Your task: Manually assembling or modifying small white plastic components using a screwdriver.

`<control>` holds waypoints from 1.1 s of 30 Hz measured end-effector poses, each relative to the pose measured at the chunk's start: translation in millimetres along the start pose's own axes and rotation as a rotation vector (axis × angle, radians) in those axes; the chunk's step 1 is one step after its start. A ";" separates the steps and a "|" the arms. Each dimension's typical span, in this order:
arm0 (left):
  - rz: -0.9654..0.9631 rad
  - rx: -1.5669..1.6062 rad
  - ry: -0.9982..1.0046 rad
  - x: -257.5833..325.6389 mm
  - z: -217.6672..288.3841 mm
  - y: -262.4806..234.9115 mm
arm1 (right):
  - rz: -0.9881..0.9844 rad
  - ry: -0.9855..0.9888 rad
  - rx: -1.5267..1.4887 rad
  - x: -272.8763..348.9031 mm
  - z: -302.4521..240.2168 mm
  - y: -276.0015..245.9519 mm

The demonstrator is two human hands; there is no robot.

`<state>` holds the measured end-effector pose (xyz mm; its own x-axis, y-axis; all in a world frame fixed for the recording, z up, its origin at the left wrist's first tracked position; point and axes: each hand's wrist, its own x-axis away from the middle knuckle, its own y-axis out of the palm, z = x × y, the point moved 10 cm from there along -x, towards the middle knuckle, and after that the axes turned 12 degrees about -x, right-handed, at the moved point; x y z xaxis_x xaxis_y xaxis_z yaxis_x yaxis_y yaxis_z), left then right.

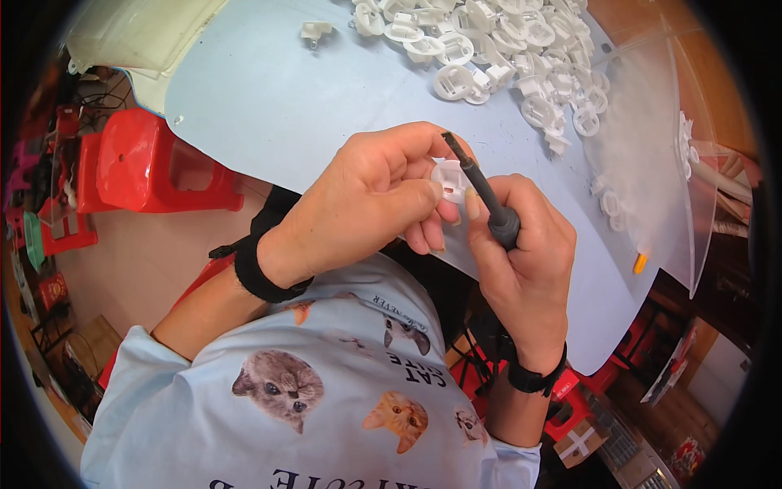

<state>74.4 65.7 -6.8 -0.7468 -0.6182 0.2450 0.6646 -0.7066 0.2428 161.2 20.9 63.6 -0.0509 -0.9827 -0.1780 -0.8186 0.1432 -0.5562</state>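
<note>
My left hand (366,191) pinches a small round white plastic part (450,181) with a rectangular slot, between thumb and fingers. My right hand (529,253) is wrapped round a dark grey soldering iron (489,196), its slim blackened tip pointing up and to the left. The iron's shaft crosses in front of the white part's right edge; whether they touch, I cannot tell. My right thumb and a fingertip come close to that part too. Both hands are above the near edge of the light blue table (269,106).
A heap of similar white plastic parts (489,41) covers the table's far right, with one loose part (316,33) to its left. A clear plastic sheet (652,163) hangs over the right side, near a small orange piece (640,262). Red stools (134,163) stand at left.
</note>
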 end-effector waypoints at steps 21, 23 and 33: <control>0.008 -0.031 -0.076 -6.0 -6.2 1.7 | 0.047 -0.002 0.012 0.9 4.5 -0.5; 0.034 -0.001 -0.054 -4.4 -5.3 -1.5 | 0.064 0.042 -0.036 1.8 10.3 -3.2; 0.010 -0.022 -0.058 -3.5 -3.8 -3.8 | 0.103 0.286 -0.270 5.2 43.2 -3.0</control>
<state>74.4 69.3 -12.1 -0.7368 -0.6048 0.3020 0.6712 -0.7081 0.2193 188.1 20.4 29.3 -0.2667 -0.9632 0.0325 -0.9197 0.2443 -0.3073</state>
